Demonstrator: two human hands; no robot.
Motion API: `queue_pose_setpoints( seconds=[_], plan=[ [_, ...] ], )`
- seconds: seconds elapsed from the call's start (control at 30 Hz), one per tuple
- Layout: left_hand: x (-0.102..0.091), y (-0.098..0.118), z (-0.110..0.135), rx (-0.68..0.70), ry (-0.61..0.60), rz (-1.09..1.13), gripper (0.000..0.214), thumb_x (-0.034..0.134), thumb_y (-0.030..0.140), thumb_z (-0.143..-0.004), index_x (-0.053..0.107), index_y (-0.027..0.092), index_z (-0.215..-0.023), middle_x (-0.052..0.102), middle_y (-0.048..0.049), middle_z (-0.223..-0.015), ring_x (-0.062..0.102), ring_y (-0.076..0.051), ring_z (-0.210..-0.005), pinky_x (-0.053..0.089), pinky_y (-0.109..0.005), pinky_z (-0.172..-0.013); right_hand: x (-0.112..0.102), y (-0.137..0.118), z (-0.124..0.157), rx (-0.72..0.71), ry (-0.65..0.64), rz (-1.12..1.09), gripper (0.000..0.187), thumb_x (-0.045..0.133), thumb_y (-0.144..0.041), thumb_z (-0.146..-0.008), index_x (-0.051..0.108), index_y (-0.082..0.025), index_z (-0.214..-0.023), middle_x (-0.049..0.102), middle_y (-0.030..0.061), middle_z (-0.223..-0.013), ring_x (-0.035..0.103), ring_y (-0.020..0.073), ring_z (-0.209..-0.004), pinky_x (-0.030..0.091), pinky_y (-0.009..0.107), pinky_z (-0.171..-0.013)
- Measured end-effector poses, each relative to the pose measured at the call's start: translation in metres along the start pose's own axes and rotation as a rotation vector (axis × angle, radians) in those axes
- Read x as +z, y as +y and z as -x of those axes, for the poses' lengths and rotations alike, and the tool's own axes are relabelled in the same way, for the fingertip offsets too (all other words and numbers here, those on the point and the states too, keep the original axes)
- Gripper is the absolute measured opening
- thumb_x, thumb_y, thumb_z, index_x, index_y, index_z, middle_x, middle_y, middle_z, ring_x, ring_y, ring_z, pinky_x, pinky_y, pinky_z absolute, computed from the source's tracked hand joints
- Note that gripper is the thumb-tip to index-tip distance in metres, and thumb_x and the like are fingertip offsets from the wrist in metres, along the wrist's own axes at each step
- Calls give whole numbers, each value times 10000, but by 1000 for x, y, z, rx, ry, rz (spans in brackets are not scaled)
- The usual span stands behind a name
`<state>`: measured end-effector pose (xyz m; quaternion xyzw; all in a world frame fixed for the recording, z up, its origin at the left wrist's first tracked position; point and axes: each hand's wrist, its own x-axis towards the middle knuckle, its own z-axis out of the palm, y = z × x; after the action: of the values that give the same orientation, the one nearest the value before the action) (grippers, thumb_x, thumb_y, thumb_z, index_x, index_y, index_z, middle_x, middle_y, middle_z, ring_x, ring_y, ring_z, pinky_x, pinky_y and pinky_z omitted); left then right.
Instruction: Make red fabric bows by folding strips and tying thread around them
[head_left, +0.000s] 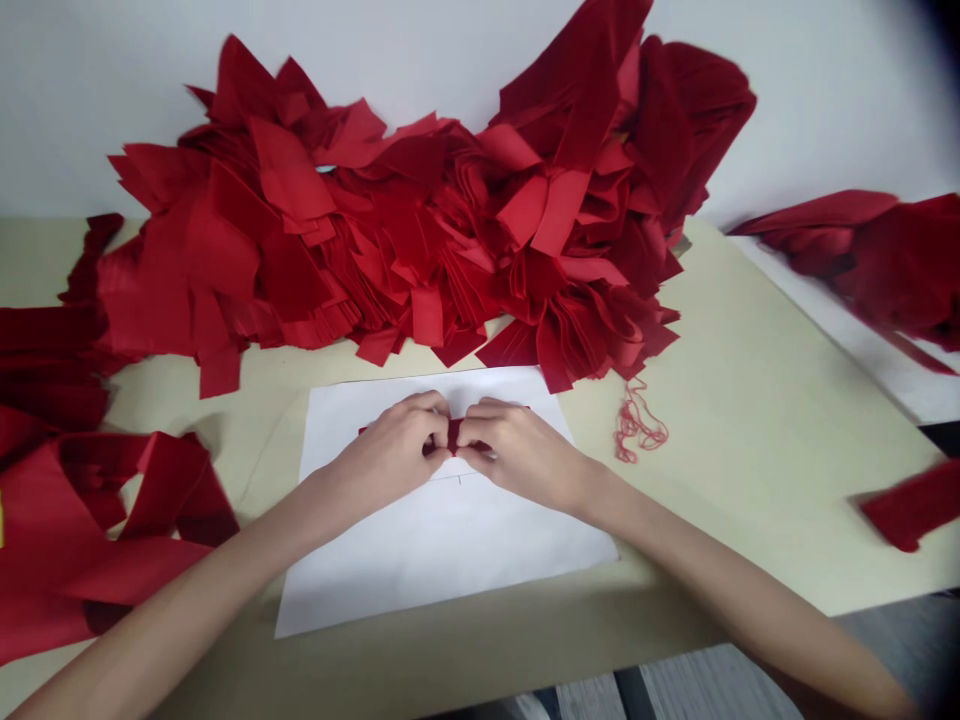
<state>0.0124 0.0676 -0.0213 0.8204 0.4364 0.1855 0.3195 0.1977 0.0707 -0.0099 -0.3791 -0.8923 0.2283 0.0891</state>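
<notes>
My left hand (397,448) and my right hand (510,447) meet over a white sheet of paper (442,540) in the middle of the table. Both pinch a small red fabric piece (453,432) between their fingertips, bunching it at its centre. Most of the piece is hidden under my fingers; a red end shows left of my left hand. A pencil line is faintly visible on the paper just below my hands.
A big heap of red fabric strips (420,220) lies against the wall behind the paper. More red strips (97,520) lie at the left, and others (877,250) at the right. A tangle of red thread (637,425) sits right of the paper on the beige table (750,400).
</notes>
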Motion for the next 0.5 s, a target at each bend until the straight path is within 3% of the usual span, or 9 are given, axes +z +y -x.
queue_pose_setpoints(
  seconds=[0.2,0.4,0.5],
  plan=[
    [2,0,0,12,17,-23,206,534,72,-764,539,182,-590,610,-18,-876,566,-122,-653,434,-270,-558,3,1,-3,144,42,-153,140,578,-51,-742,623,-168,-682,583,-8,-708,517,106,-682,390,225,-621],
    [1,2,-2,21,50,-51,248,539,79,-758,550,188,-536,636,-9,-774,561,-121,-587,449,-286,-570,1,2,-5,138,37,-159,184,570,-40,-738,610,-171,-615,570,-18,-655,506,99,-644,377,224,-599],
    [4,3,-2,-19,81,-77,273,541,64,-742,527,185,-498,645,-8,-771,562,-127,-582,449,-301,-572,-4,6,-6,116,12,-192,191,561,-59,-772,675,-189,-689,618,-14,-686,533,102,-645,398,236,-626]
  ],
)
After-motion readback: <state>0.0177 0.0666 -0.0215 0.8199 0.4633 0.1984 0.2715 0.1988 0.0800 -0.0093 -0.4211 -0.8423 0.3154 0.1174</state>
